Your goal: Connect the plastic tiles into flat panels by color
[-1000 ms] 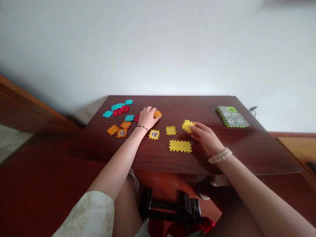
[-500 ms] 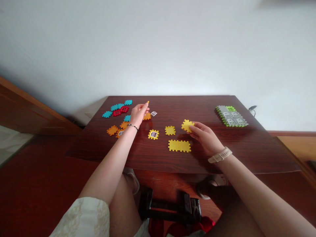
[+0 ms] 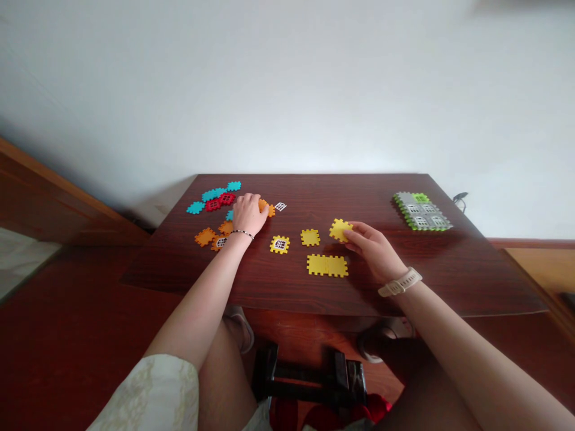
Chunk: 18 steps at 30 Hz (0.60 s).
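My right hand (image 3: 371,245) pinches a yellow notched tile (image 3: 340,230) by its right edge, just above the table. My left hand (image 3: 249,212) is turned knuckles up at the left-centre, its thumb and fingers closed on an orange notched tile (image 3: 262,205) that is mostly covered. Another orange tile (image 3: 272,211) peeks out to the right of the thumb, beside a loose white window frame (image 3: 280,206). Between my hands lie a single yellow tile (image 3: 309,237), a yellow tile with a white window (image 3: 280,244), and a joined yellow pair (image 3: 327,265).
Blue tiles (image 3: 196,208) and red window tiles (image 3: 212,205) lie on the dark wooden table (image 3: 359,194) at the left. Orange tiles (image 3: 205,237) are nearer, one with a white window. A grey-and-green panel of joined tiles (image 3: 422,211) sits right, against the table's back wall side.
My left hand has come down and a little left with the orange tile, turning knuckles up. My right hand and its yellow tile have barely moved.
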{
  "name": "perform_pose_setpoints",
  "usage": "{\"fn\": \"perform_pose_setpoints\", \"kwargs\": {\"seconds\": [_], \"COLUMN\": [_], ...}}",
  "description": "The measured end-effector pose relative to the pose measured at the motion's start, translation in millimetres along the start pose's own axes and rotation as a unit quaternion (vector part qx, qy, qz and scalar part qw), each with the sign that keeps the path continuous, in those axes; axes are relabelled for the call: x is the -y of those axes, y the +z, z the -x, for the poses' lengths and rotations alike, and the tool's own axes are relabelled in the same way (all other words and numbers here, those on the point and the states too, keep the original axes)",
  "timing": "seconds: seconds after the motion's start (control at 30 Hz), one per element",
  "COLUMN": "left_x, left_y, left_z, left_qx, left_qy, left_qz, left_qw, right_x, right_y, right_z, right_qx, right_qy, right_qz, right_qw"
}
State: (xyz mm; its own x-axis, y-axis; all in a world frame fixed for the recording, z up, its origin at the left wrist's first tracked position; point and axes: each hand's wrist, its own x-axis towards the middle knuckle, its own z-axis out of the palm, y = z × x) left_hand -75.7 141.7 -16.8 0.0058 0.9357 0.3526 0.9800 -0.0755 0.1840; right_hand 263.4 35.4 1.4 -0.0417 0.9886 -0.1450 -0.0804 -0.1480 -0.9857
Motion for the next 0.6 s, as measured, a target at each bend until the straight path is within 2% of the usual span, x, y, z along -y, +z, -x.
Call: {"fn": "perform_pose_setpoints", "kwargs": {"seconds": [0.13,0.2,0.37,0.6], "left_x": [-19,-29,-47,-70], "left_y": [2,4,5,-20], "left_z": [7,12,24,54], "left_qx": [0.023,0.034,0.07,0.041], "left_qy": [0.13,0.167,0.21,0.269], "left_qz": [0.035,0.042,0.069,0.135], "left_qw": [0.991,0.984,0.973,0.953], "right_x": [0,-1,-2,0], "right_y": [0,0,0,1], "right_z": [-1,0,-1,0], "right_qx": [0.004,0.002,-0.003,0.025], "right_qy": [-0.005,-0.008,-0.01,-0.044], "right_qz": [0.01,0.008,0.012,0.046], "right_qw": [1.0,1.0,1.0,0.998]}}
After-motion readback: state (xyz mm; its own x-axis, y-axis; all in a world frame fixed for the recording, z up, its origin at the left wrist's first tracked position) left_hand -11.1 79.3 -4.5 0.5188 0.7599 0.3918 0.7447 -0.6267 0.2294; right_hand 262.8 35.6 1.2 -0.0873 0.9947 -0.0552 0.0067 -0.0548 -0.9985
